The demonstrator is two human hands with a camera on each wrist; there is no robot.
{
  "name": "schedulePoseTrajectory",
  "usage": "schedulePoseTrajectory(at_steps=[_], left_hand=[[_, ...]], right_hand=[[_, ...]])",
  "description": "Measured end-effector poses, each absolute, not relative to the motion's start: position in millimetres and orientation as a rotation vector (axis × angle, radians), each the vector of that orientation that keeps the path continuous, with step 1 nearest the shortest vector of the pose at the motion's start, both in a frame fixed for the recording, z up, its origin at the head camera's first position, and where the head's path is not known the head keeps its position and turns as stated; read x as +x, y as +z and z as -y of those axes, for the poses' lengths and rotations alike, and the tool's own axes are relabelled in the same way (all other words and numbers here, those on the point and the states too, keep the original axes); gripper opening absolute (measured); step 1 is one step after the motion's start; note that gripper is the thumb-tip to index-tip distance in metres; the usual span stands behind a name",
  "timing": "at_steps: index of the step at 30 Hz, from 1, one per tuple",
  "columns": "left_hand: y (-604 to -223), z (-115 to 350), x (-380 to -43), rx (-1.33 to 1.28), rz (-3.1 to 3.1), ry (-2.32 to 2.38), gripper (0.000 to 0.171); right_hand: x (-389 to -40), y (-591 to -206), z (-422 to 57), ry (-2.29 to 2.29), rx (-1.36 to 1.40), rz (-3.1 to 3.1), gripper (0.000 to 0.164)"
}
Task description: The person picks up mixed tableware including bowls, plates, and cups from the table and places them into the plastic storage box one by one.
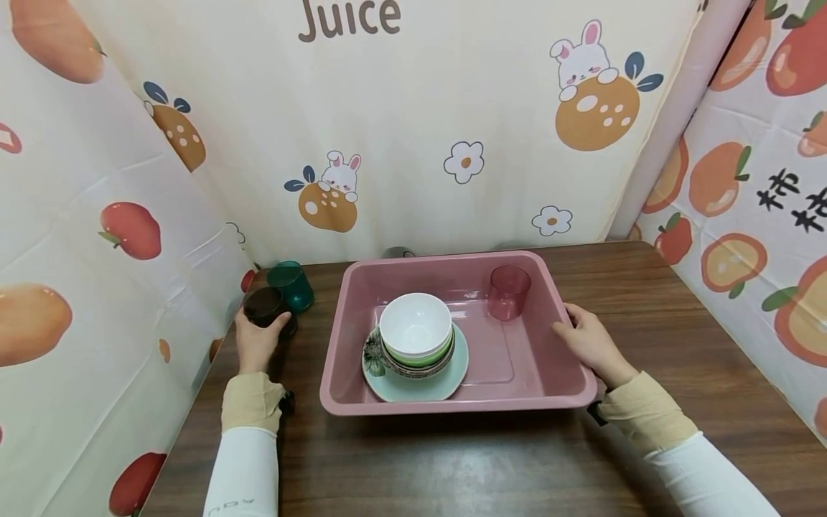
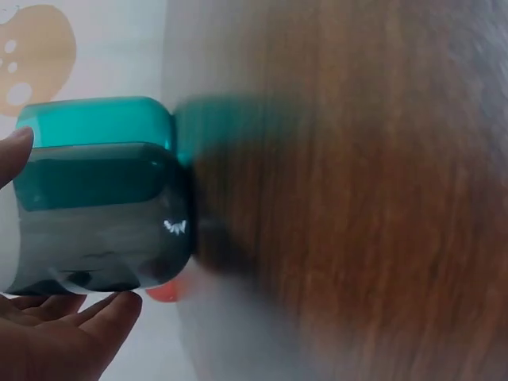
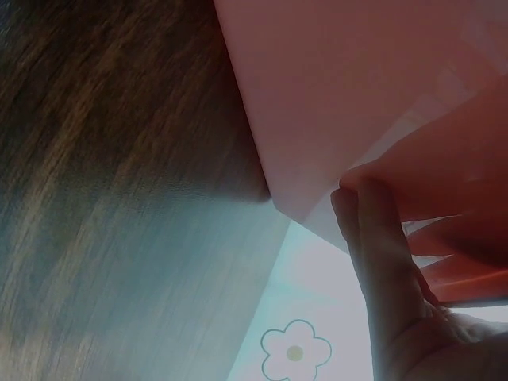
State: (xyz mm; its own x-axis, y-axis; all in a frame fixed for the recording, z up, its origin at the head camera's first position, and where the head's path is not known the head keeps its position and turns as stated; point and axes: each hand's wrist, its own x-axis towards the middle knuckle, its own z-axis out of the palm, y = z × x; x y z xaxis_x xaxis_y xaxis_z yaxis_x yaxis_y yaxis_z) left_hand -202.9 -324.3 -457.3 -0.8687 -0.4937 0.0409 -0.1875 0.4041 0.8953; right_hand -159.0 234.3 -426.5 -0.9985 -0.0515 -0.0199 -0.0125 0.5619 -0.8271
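At the left of the head view my left hand (image 1: 258, 343) grips a dark see-through cup (image 1: 264, 305), thumb on one side and fingers on the other. Right behind it stands a teal cup (image 1: 293, 287), overlapped by the dark cup (image 2: 87, 238) in the left wrist view. My right hand (image 1: 594, 345) holds the right rim of a pink basin (image 1: 452, 408), its thumb over the inside wall and fingers along the outside. Inside the basin, stacked bowls (image 1: 416, 324) sit on a pale green plate (image 1: 413, 391). A clear cup (image 1: 508, 293), tinted pink, stands in its far right corner.
The basin stands on a dark wooden table (image 1: 646, 287). Printed fabric hangs along the back (image 1: 413, 143), the left side (image 1: 129, 301) and the right side (image 1: 762, 215). The two cups at the left are close to the table's left edge and the back hanging.
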Motion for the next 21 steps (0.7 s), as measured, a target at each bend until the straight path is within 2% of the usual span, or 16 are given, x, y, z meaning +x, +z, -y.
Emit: schedulePoseTrajectory(at_steps=[11,21], left_hand=[[-456.6,321.3,-198.3,0.499,2.38,-1.412,0.088],[-437.0,320.2,-183.6,0.415,2.442,-1.433,0.091]], right_hand=[[-158.6,-426.2,-233.8,-1.462,-0.055,-2.723,0.044],[-159.8,-423.2,-232.7,-1.442,-0.051,-2.738,0.043]])
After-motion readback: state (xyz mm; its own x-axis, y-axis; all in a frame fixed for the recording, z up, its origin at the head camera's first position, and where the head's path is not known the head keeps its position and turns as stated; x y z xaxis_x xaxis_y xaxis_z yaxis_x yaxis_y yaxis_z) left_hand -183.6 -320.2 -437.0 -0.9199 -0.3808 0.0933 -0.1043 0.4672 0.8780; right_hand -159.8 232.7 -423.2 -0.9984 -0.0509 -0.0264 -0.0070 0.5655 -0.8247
